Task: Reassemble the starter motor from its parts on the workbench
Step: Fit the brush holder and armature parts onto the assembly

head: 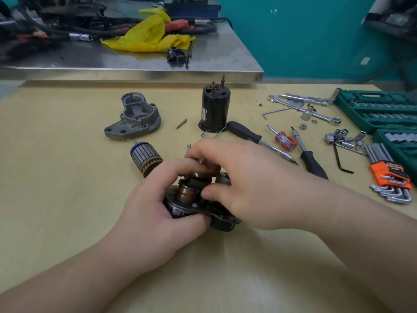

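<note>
A pale yellow wooden bench point(67, 177) stands before a teal wall, with a stainless steel table point(135, 62) butted against its far edge. At the near centre of the bench, the dark starter motor sub-assembly with a copper-coloured sleeve point(187, 194) is held in both hands. The left hand point(158, 206) grips its flat metal plate from the left, thumb curled under the near edge. The right hand point(237, 184) reaches over from the right, its grip closed on the upper part of the sub-assembly (what the fingertips pinch is hidden).

Remaining parts lie beyond the hands:
- Ribbed grey armature with copper windings point(146, 158), just left of the hands, lying on its side.
- Grey cast aluminium nose housing point(133, 118), further back and left.
- Black cylindrical motor casing with two upright studs point(213, 109), standing upright.
- Loose silver bolt point(181, 123), between housing and casing.

To the right lie black-handled screwdrivers point(312, 161), a red-handled screwdriver point(284, 140), chrome wrenches point(304, 102), an orange hex key set point(390, 177) and a green socket case point(379, 109).
</note>
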Demonstrator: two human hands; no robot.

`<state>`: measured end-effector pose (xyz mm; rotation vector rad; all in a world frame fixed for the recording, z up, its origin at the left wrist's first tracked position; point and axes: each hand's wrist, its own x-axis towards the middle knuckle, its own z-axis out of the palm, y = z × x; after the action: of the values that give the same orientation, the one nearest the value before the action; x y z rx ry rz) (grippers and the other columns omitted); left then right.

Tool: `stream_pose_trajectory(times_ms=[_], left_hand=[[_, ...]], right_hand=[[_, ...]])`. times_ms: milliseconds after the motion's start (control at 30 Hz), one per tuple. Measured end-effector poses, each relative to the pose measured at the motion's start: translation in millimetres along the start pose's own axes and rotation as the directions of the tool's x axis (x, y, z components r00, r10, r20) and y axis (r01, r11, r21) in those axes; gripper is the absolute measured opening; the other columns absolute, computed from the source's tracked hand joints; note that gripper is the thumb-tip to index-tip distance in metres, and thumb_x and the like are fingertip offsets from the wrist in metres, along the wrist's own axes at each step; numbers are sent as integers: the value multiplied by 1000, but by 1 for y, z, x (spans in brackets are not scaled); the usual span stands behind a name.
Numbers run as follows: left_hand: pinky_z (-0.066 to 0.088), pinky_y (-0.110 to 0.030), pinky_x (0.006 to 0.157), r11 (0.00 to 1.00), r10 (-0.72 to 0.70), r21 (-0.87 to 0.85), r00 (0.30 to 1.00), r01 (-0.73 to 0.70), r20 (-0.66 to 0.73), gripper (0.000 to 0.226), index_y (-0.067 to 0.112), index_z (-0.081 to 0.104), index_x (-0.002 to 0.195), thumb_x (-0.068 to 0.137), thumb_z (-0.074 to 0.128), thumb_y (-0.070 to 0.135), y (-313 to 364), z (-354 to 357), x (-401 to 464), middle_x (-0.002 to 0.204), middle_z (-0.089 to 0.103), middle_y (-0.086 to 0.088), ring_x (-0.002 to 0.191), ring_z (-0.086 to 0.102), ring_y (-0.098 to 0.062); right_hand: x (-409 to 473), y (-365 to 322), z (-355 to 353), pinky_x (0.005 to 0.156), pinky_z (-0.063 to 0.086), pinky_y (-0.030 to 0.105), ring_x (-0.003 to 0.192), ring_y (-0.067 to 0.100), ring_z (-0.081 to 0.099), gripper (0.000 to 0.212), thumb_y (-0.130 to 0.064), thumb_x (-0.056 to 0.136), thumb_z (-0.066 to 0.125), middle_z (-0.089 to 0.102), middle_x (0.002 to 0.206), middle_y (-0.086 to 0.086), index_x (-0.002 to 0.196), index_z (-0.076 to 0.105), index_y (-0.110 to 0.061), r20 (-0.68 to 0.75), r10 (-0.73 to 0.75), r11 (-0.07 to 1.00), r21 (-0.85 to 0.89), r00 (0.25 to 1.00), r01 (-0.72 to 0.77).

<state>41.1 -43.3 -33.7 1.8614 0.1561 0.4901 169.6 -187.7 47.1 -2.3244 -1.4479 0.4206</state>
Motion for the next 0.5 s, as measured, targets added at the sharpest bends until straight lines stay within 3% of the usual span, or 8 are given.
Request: stream_pose_trajectory(times_ms=[133, 233, 333, 433, 500], left_hand=[[63, -34, 76, 998, 51, 23, 999, -51, 15, 63, 48, 61, 125, 68, 82, 30, -1, -5, 6, 122, 72, 9, 91, 76, -23], [56, -16, 79, 996, 57, 67, 998, -57, -8, 65, 50, 55, 126, 69, 83, 35, -1, -8, 10, 120, 69, 21, 91, 75, -12], [59, -28, 91, 1000, 3, 25, 999, -2, -36, 69, 51, 53, 127, 67, 86, 43, -5, -12, 14, 127, 68, 22, 103, 76, -13], [54, -13, 87, 998, -32, 57, 998, 35, -52, 62, 52, 61, 118, 62, 88, 53, -6, -13, 19, 115, 76, 20, 104, 75, -4], [53, -11, 86, 996, -41, 81, 998, 45, -52, 61, 50, 66, 116, 60, 88, 58, -7, -14, 20, 111, 78, 18, 103, 75, -3]], right_hand=[[4, 2, 2, 91, 50, 44, 108, 14, 56, 41, -30, 97, 72, 61, 112, -16, 124, 46, -46, -71, -11, 1000, -5, 997, 11], [7, 10, 3, 94, 49, 43, 112, 9, 55, 45, -27, 96, 73, 62, 112, -20, 127, 47, -47, -131, -8, 1000, 27, 991, 11], [11, 19, 5, 94, 47, 43, 113, 6, 51, 44, -22, 95, 74, 65, 110, -20, 126, 50, -43, -241, -37, 998, 39, 970, 48], [13, 29, 12, 94, 48, 45, 112, 6, 53, 40, -17, 93, 76, 65, 108, -19, 122, 55, -36, -327, -57, 993, 82, 943, 88], [14, 33, 18, 91, 50, 46, 108, 6, 55, 37, -15, 91, 78, 64, 106, -19, 120, 60, -30, -370, -95, 988, 79, 924, 133]])
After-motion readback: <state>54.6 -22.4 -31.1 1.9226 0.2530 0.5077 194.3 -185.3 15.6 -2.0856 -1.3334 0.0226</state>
